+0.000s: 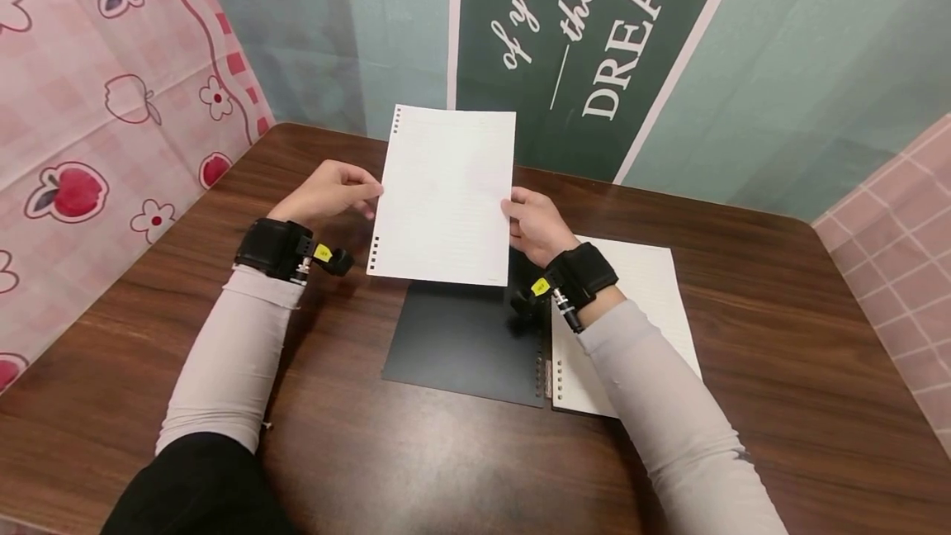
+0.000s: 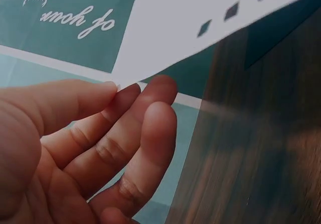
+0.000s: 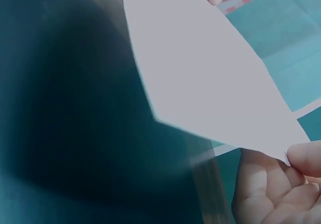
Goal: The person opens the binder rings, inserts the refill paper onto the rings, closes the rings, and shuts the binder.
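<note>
A white loose-leaf sheet (image 1: 446, 196) is held up above the table, with square punched holes along its left edge. My left hand (image 1: 332, 190) pinches that edge between thumb and forefinger; the left wrist view shows the thumb (image 2: 85, 96) against the paper, other fingers loosely bent. On the opposite edge my right hand (image 1: 541, 225) pinches the sheet, its thumb (image 3: 306, 158) on the near face. Below lies an open ring binder: its dark cover (image 1: 464, 345) to the left, a stack of lined paper (image 1: 646, 287) to the right under my right forearm. The sheet hides the cover's upper part.
The brown wooden table (image 1: 327, 452) reaches back to a green wall hanging (image 1: 550, 31) with white lettering. A pink apple-patterned cloth (image 1: 96, 106) hangs at the left, and pink tiles (image 1: 906, 262) line the right side.
</note>
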`<state>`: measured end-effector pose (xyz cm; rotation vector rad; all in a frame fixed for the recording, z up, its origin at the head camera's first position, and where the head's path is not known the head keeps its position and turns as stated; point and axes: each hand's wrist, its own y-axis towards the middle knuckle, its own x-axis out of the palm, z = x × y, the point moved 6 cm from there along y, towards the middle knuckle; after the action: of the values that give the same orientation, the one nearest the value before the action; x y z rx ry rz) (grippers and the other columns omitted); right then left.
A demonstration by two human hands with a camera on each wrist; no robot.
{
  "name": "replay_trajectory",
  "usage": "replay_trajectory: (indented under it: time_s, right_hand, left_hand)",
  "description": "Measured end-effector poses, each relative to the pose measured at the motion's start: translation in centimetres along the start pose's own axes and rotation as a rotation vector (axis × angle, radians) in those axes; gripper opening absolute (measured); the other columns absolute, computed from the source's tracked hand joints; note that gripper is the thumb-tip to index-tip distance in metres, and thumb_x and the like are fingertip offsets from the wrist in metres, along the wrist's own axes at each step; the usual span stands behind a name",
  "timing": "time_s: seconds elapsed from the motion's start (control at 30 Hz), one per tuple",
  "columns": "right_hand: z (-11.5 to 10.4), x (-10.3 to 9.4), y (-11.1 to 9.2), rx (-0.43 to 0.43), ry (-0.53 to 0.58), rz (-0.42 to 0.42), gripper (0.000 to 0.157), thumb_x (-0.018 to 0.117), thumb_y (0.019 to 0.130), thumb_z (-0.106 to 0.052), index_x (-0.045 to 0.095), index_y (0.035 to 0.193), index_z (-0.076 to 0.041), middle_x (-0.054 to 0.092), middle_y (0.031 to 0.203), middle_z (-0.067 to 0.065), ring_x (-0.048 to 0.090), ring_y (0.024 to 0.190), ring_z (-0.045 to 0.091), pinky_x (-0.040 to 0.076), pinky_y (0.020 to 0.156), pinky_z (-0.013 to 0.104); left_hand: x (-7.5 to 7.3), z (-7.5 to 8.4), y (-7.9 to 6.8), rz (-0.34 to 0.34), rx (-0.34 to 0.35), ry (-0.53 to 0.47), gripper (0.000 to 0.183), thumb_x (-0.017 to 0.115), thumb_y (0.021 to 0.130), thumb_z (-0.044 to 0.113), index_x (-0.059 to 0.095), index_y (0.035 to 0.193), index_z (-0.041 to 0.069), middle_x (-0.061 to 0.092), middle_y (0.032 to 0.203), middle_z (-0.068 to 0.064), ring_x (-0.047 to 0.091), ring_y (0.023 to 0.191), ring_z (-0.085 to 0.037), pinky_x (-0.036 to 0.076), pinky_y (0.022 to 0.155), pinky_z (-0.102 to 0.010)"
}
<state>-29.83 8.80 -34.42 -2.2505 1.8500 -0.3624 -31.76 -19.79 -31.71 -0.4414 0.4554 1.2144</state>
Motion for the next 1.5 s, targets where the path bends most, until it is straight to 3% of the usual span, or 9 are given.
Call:
replay_trajectory:
  time_s: [0.23, 0.43, 0.67, 0.8, 0.93, 1.03, 1.27, 1.5]
  right_hand:
    - [-0.1, -1.2, -0.9, -0.023, -0.03, -0.013, 0.033, 0.042, 0.107, -0.017, 0.05, 0.138, -0.009, 0.059, 0.09, 0.0, 0.054, 0.067, 0.01, 0.044, 0.067, 0.022]
    - [-0.6, -2.3, -1.8, -0.048, -0.046, -0.02, 0.036, 0.042, 0.107, -0.017, 0.047, 0.141, -0.007, 0.062, 0.089, -0.002, 0.058, 0.072, 0.009, 0.049, 0.071, 0.023]
    - [-0.8, -3.6, -3.0, -0.076, -0.079, -0.034, 0.022, 0.041, 0.107, -0.015, 0.052, 0.126, -0.008, 0.038, 0.069, -0.004, 0.031, 0.056, 0.011, 0.028, 0.059, 0.023]
    - [-0.6, -4.2, -3.4, -0.06, -0.079, -0.032, 0.029, 0.041, 0.107, -0.015, 0.049, 0.134, -0.008, 0.047, 0.078, -0.004, 0.036, 0.06, 0.011, 0.035, 0.063, 0.022]
    - [-0.3, -4.7, -3.8, -0.024, -0.096, -0.02, 0.041, 0.04, 0.108, -0.017, 0.04, 0.148, -0.009, 0.057, 0.107, 0.0, 0.054, 0.084, 0.012, 0.048, 0.076, 0.02]
    - [-0.3, -5.1, -4.2, -0.01, -0.111, -0.012, 0.043, 0.039, 0.108, -0.018, 0.037, 0.15, -0.01, 0.055, 0.12, 0.002, 0.057, 0.099, 0.015, 0.052, 0.082, 0.021]
    - [-0.6, -5.7, -5.0, -0.028, -0.118, 0.003, 0.042, 0.039, 0.108, -0.018, 0.04, 0.149, -0.008, 0.058, 0.118, 0.001, 0.061, 0.096, 0.012, 0.053, 0.081, 0.022]
    - [-0.9, -6.3, -6.1, -0.059, -0.111, -0.015, 0.045, 0.04, 0.108, -0.018, 0.036, 0.15, -0.007, 0.057, 0.122, 0.001, 0.062, 0.098, 0.01, 0.054, 0.082, 0.021]
  left_hand:
    - [1.2, 0.6, 0.1, -0.025, 0.017, -0.022, 0.027, 0.059, 0.1, 0.021, 0.069, 0.11, -0.003, 0.069, 0.099, -0.012, 0.071, 0.082, -0.028, 0.052, 0.088, -0.032]
    - [2.2, 1.0, 0.3, -0.039, 0.021, -0.026, 0.026, 0.059, 0.1, 0.02, 0.069, 0.109, -0.002, 0.067, 0.101, -0.013, 0.069, 0.088, -0.036, 0.051, 0.095, -0.044]
    - [3.3, 1.7, 0.5, -0.053, 0.05, -0.056, 0.023, 0.059, 0.099, 0.017, 0.071, 0.105, -0.002, 0.069, 0.094, -0.013, 0.069, 0.086, -0.038, 0.052, 0.092, -0.042]
    - [4.0, 2.0, 0.6, -0.068, 0.061, -0.068, 0.023, 0.06, 0.099, 0.017, 0.072, 0.103, -0.002, 0.07, 0.089, -0.011, 0.07, 0.08, -0.033, 0.054, 0.088, -0.039]
    - [4.6, 2.5, 0.4, -0.077, 0.064, -0.063, 0.022, 0.06, 0.098, 0.017, 0.072, 0.102, -0.002, 0.07, 0.085, -0.007, 0.069, 0.078, -0.03, 0.054, 0.087, -0.038]
    - [5.0, 2.7, 0.3, -0.081, 0.061, -0.07, 0.021, 0.06, 0.098, 0.016, 0.072, 0.101, -0.002, 0.069, 0.084, -0.007, 0.069, 0.076, -0.027, 0.053, 0.086, -0.036]
    - [5.7, 3.4, 0.1, -0.088, 0.085, -0.089, 0.019, 0.06, 0.098, 0.014, 0.071, 0.096, -0.001, 0.069, 0.081, -0.009, 0.067, 0.074, -0.027, 0.054, 0.082, -0.035]
    - [6.3, 4.6, -0.4, -0.098, 0.126, -0.091, 0.018, 0.061, 0.097, 0.012, 0.072, 0.093, -0.001, 0.07, 0.083, -0.015, 0.066, 0.08, -0.041, 0.055, 0.081, -0.037]
